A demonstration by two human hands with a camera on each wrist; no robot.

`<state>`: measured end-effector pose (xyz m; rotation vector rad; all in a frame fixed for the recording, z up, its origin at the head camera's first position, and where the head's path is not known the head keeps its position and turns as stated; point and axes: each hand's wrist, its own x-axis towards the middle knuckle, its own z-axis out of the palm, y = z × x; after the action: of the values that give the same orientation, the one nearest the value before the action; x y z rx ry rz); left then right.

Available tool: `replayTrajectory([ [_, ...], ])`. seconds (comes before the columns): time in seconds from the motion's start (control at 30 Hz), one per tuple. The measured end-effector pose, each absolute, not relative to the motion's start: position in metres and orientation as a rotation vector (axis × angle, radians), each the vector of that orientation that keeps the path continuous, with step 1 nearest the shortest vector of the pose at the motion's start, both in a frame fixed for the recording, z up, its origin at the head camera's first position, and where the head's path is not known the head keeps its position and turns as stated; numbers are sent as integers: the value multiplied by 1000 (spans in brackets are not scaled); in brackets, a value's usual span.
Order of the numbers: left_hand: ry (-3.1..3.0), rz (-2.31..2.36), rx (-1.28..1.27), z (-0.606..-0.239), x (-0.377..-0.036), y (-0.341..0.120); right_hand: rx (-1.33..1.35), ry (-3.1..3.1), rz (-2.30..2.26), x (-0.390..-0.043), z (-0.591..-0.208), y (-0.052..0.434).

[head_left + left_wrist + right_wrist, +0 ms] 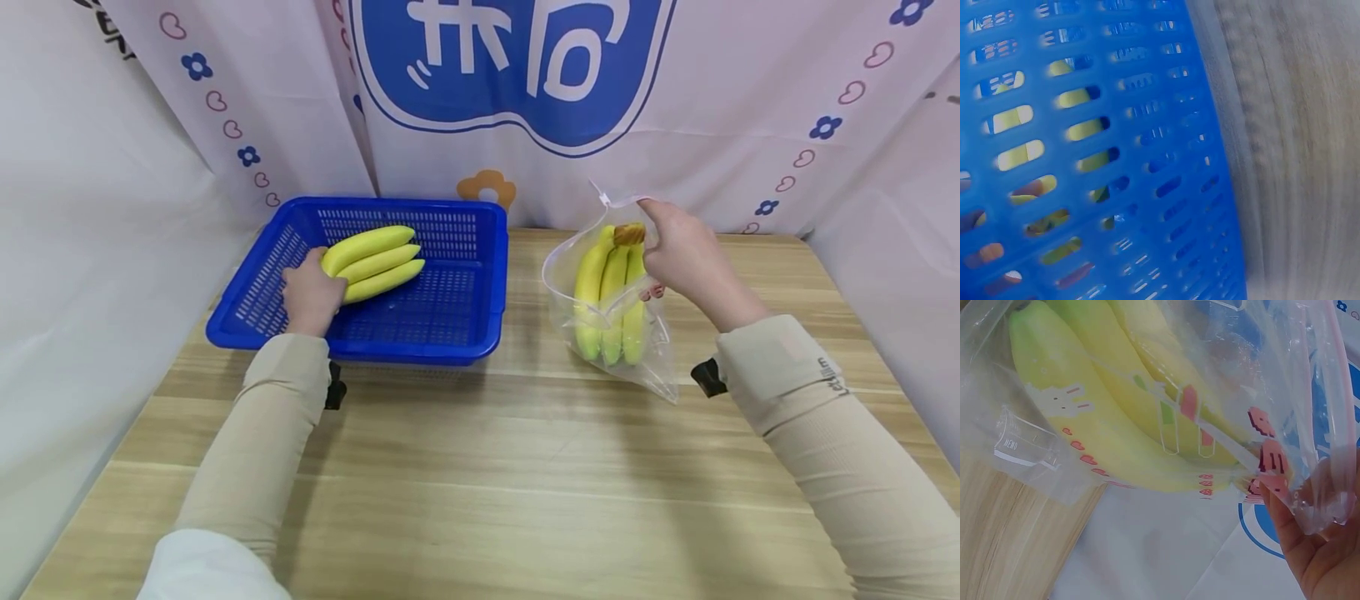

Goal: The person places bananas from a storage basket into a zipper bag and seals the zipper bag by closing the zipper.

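My left hand (pixel 310 293) reaches into a blue slotted plastic basket (pixel 408 348) and grips a bunch of yellow bananas (pixel 378 265) at its stem end, the tips pointing right. In the left wrist view the basket wall (pixel 1166 150) covers most of the hand and fruit; yellow shows through the slots. To the right, a clear zip bag (pixel 654 377) with a slider stands with its mouth open. Another banana bunch (pixel 613 279) is inside it, brown stem up and green tips down. My right hand (pixel 686 254) pinches the bag's rim at the right side.
Both the basket and the bag are on a wood-grain table (pixel 510 500), near its back edge. Behind hangs a white curtain (pixel 420 158) with a blue printed sign. White sheets close off the left and right sides.
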<state>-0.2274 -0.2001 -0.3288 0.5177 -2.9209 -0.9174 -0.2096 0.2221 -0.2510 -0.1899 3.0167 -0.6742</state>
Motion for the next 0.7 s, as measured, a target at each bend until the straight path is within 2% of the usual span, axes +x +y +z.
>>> replayTrajectory([
  [0.37, -2771, -1073, 473, -314, -232, -182, -171, 2997, -685, -209, -252, 223],
  [0.7, -2688, -1204, 336, -291, -234, -145, -164, 3002, -677, -208, -250, 224],
])
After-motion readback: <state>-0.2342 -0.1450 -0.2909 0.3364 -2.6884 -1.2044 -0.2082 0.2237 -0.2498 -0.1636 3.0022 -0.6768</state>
